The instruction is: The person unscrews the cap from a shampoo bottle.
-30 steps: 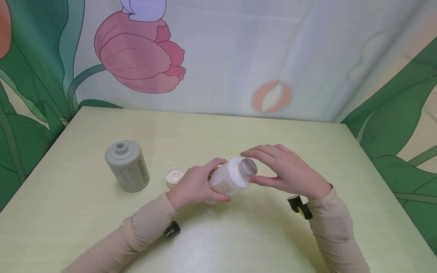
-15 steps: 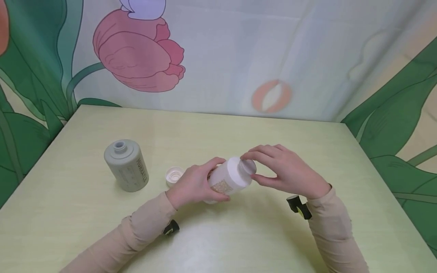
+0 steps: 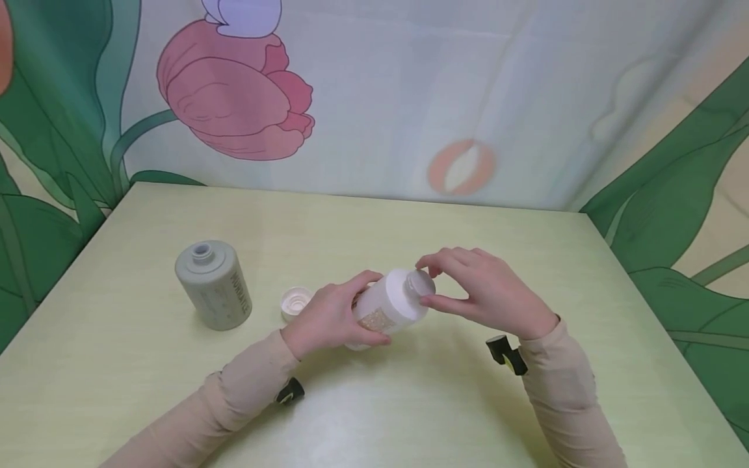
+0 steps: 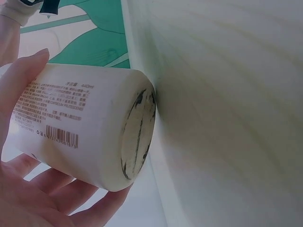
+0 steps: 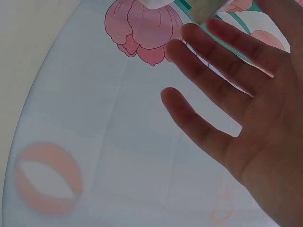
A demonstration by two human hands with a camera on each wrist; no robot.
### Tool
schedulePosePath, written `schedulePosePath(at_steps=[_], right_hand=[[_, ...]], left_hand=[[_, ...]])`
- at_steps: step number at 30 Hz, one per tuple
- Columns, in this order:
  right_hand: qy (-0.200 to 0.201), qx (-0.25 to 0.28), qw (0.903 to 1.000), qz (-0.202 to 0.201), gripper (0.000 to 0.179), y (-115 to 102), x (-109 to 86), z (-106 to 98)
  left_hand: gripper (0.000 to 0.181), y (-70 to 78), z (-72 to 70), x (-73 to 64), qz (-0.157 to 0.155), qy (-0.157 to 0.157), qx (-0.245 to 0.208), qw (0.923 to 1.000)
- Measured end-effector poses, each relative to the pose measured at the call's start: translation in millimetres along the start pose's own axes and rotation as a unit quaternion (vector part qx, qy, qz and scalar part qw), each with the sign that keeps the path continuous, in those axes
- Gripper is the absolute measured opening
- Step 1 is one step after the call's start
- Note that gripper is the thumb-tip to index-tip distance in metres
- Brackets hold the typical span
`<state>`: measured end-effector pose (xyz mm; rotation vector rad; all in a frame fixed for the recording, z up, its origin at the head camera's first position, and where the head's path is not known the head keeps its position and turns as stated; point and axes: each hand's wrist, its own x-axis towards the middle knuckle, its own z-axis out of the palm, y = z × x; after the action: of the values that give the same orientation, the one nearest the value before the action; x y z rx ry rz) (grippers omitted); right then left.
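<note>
My left hand (image 3: 330,320) grips the body of a white bottle (image 3: 380,309), which is tilted with its neck up to the right. In the left wrist view the bottle (image 4: 71,118) shows fine print, a barcode and a scuffed base. At its neck, my right hand (image 3: 488,292) pinches the rim between thumb and fingertips; the greyish mouth faces up and right. What covers the mouth, if anything, I cannot tell. Beside my left hand, a white cap (image 3: 295,303) lies on the table. In the right wrist view the right hand (image 5: 265,113) has its fingers spread, fingertips by a pale edge.
A grey bottle with an uncapped neck (image 3: 213,286) stands upright on the left of the pale table (image 3: 328,227). Behind the table hangs a curtain (image 3: 374,97) printed with flowers and leaves. Small black devices are strapped at both wrists.
The fingers of my right hand have moved in and bent more at the bottle's neck. The left hand keeps its grip, and the bottle stays nearly still. The head view shifts slightly.
</note>
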<state>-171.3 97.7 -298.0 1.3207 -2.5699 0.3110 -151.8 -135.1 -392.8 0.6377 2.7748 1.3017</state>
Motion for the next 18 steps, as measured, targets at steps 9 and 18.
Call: schedulePosePath(at_steps=[9, 18], right_hand=[[-0.023, 0.033, 0.9984, -0.039, 0.046, 3.2, 0.6, -3.5], [-0.005, 0.028, 0.9993, -0.023, 0.037, 3.1, 0.3, 0.6]], left_hand=[[0.073, -3.6, 0.3, 0.4, 0.007, 0.002, 0.003, 1.0000], [0.074, -0.3, 0.6, -0.9, 0.002, -0.003, 0.007, 1.0000]])
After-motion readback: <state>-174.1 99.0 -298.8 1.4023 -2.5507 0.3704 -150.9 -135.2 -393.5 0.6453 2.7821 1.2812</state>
